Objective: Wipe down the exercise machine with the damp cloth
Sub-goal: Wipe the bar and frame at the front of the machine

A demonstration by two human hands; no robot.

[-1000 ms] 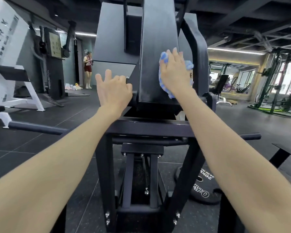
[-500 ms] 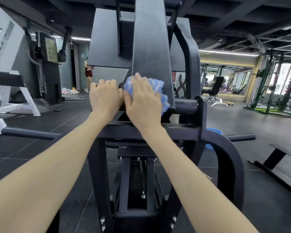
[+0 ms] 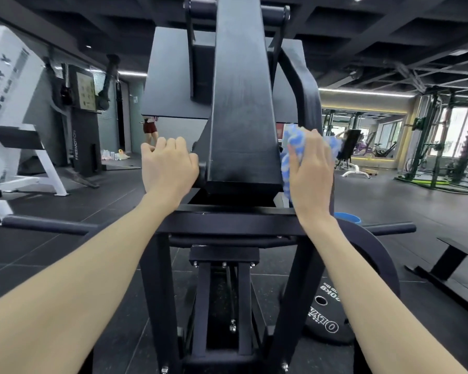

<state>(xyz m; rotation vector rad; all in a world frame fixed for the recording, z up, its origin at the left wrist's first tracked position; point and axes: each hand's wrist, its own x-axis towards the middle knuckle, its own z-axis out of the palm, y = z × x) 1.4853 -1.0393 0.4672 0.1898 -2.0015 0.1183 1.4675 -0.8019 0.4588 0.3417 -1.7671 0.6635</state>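
Head view: the damp cloth [image 3: 292, 155], blue and white, is bunched against the right side of the exercise machine [image 3: 242, 109], at the lower end of its broad black upright beam, just above the horizontal frame bar. The right hand [image 3: 310, 171] lies flat over the cloth, fingers straight and close together, pressing it to the metal. The left hand [image 3: 168, 166] rests on the opposite side of the same beam, fingers bent over a black pivot boss; whether they close fully round it I cannot tell.

Below the right forearm, a blue bucket [image 3: 347, 218] shows only part of its rim behind the machine's curved black arm; its contents are hidden. On the floor beside the frame lies a black weight plate [image 3: 327, 317] with white lettering, upside down to the camera: "20KG" reads clearly, a pounds figure beside it is too small, and the brand begins "OLY".

Further left, a dark cable station [image 3: 84, 125] carries "FREEMOTION" vertically on its column and a pale exercise chart above. A white machine [image 3: 10, 103] at the far left bears large grey letters, partly cut off.
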